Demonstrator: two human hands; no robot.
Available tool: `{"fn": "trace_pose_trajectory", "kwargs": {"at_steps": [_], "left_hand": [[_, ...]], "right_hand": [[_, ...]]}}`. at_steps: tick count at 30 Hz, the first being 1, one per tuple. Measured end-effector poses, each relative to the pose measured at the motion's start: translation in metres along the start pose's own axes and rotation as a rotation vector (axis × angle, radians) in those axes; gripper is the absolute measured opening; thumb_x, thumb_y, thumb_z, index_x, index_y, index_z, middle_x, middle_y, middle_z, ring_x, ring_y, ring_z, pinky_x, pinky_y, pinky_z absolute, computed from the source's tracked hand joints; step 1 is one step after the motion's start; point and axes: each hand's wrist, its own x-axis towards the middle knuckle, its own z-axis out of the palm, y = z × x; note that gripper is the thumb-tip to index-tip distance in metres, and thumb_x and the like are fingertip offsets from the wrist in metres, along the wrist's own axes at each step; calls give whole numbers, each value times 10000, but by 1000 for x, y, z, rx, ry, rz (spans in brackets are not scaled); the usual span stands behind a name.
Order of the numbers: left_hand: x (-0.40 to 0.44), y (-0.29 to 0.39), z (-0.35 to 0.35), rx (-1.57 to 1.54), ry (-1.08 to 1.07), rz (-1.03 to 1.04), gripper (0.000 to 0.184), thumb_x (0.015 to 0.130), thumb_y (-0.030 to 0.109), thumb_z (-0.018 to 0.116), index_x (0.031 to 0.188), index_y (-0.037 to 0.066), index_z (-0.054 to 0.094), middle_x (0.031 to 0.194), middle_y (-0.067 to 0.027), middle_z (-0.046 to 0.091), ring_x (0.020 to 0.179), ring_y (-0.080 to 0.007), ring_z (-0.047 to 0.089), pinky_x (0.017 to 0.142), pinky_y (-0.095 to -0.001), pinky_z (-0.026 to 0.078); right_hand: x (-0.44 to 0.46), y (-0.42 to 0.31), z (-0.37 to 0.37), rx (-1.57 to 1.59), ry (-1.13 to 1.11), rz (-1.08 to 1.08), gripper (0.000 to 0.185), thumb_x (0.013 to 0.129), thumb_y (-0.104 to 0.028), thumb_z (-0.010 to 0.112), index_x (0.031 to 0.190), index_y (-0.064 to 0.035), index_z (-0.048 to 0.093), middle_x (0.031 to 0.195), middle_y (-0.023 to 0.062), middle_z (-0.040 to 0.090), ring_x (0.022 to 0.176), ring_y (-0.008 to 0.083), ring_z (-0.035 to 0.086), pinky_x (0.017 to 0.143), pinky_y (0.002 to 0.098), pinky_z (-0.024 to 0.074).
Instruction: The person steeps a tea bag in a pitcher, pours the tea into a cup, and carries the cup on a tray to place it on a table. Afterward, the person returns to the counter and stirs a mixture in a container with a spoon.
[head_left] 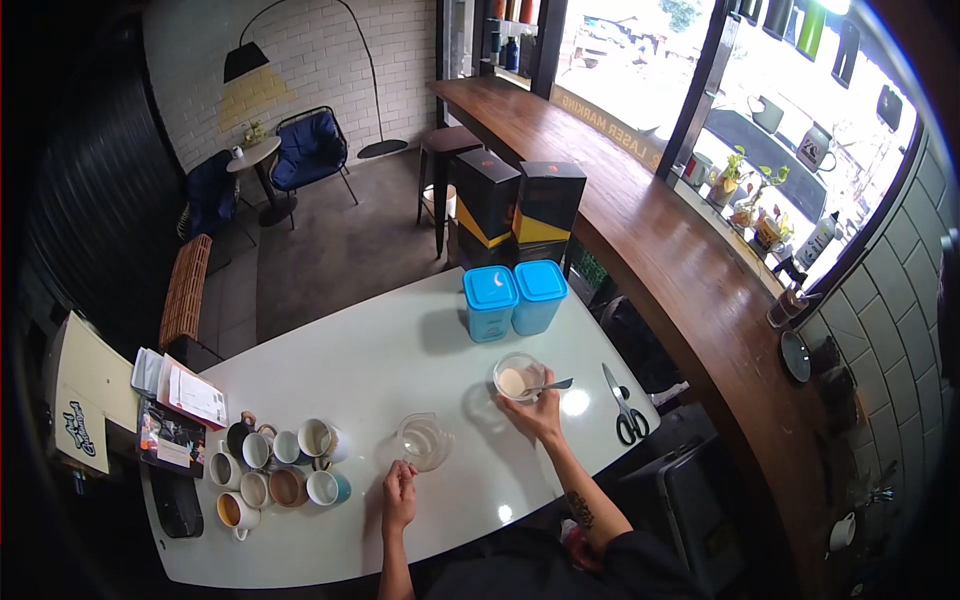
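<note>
My right hand (540, 408) is wrapped round a clear cup (503, 364) with a pale beige content inside. A spoon (553, 385) leans in this cup, its dark handle pointing out to the right. The fingers of my left hand (398, 492) are closed at the near edge of a clear jug (428, 443); the handle inside the grip is hidden. The jug is see-through and looks empty. Beyond the cup stand two blue-lidded containers (490, 310) side by side. Black-handled scissors (625, 408) lie to the right of my right hand.
Several mugs (288, 487) crowd the left of the white table (370, 350). Papers (195, 395) and a box (90, 420) are at its left edge. Black-and-yellow boxes (548, 205) stand behind the containers. A curved wooden counter (650, 250) runs along the right.
</note>
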Motion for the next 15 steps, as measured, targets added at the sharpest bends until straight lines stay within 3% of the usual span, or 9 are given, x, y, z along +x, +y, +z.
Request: {"fn": "trace_pose_trajectory", "kwargs": {"at_steps": [8,15], "left_hand": [[3,2,3,-164,20,-57,225,1047,247,451,978,39,501,812,-5,531,594,-42,449,533,-211,411],[9,23,-10,-120,29,3,216,967,183,611,1083,12,548,884,-33,595,616,-41,482,537,-202,411]], "right_hand": [[-57,3,13,-5,-27,-33,921,675,-286,892,1327,71,347,1201,211,572,1148,298,584,969,389,479],[-100,-18,22,-49,-67,6,889,689,-300,887,1326,30,362,1225,192,550,1166,312,561,971,409,469]]}}
